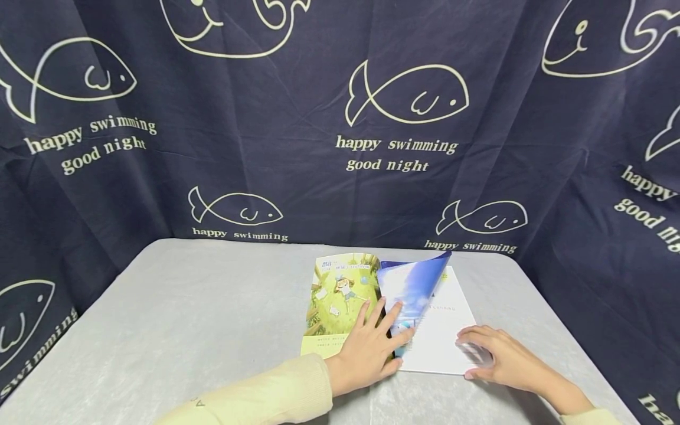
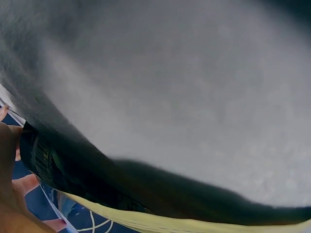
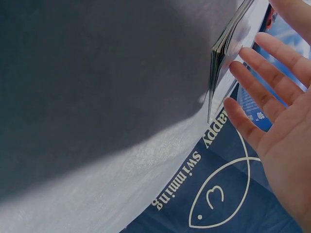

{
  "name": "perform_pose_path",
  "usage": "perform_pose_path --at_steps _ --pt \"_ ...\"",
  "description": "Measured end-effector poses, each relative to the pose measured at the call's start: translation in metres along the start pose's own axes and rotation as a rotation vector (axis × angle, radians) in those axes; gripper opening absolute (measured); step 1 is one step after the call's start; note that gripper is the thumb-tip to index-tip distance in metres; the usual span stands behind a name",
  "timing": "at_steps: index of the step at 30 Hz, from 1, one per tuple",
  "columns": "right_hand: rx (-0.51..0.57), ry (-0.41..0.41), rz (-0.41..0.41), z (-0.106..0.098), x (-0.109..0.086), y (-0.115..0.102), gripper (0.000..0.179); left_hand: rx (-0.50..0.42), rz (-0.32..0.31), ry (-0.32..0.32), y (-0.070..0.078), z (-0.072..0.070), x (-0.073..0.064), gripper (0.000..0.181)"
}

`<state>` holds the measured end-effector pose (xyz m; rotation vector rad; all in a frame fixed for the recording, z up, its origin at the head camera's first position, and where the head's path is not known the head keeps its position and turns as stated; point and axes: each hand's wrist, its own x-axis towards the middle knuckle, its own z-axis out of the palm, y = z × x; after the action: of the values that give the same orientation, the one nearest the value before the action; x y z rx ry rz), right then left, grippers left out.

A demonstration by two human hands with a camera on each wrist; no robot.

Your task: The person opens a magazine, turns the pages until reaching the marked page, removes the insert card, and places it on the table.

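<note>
A picture book lies spread on the table, its green illustrated left side (image 1: pixel 329 295) showing a figure lying on grass. A blue sheet (image 1: pixel 411 283) stands curled up near the spine, over a mostly white page (image 1: pixel 446 345) with small print. My left hand (image 1: pixel 366 351) rests across the spine with fingers spread, its fingertips touching the blue sheet. At the lower right corner of the white page is my right hand (image 1: pixel 502 357), thumb and fingers apart. In the right wrist view, the fingers of that hand (image 3: pixel 286 111) extend loosely beside the book's page edges (image 3: pixel 226 46).
A pale grey cloth covers the table (image 1: pixel 212 319). Behind it and at both sides hangs a dark blue curtain (image 1: pixel 308 147) with white fish drawings and lettering. In the left wrist view, the table surface (image 2: pixel 194 97) fills most of the frame.
</note>
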<state>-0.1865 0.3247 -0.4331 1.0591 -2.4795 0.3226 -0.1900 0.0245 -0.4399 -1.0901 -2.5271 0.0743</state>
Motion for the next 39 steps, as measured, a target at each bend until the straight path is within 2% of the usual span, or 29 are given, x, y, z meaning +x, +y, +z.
perform_pose_path --at_steps 5,12,17,23,29,39 --pt "0.012 0.016 -0.022 -0.0001 0.0003 0.0014 0.052 -0.021 -0.008 -0.007 -0.0011 0.0002 -0.0011 0.052" --pt "0.098 0.002 -0.04 -0.0032 0.002 0.0035 0.043 0.017 -0.012 -0.014 -0.0018 0.0008 -0.0012 0.054" --pt "0.09 -0.023 -0.017 -0.0061 0.0018 0.003 0.039 0.052 -0.01 -0.002 -0.0022 0.0016 -0.002 0.053" --pt "0.1 -0.014 -0.011 -0.0066 0.0016 0.0031 0.036 0.088 -0.001 0.033 -0.0035 0.0027 -0.0034 0.055" --pt "0.099 0.005 -0.006 -0.0073 0.0024 0.004 0.035 0.059 -0.015 0.017 -0.0041 0.0023 -0.0035 0.054" --pt "0.228 0.053 -0.122 -0.0052 0.0087 0.0072 0.033 0.019 -0.06 -0.029 -0.0038 0.0001 -0.0054 0.052"
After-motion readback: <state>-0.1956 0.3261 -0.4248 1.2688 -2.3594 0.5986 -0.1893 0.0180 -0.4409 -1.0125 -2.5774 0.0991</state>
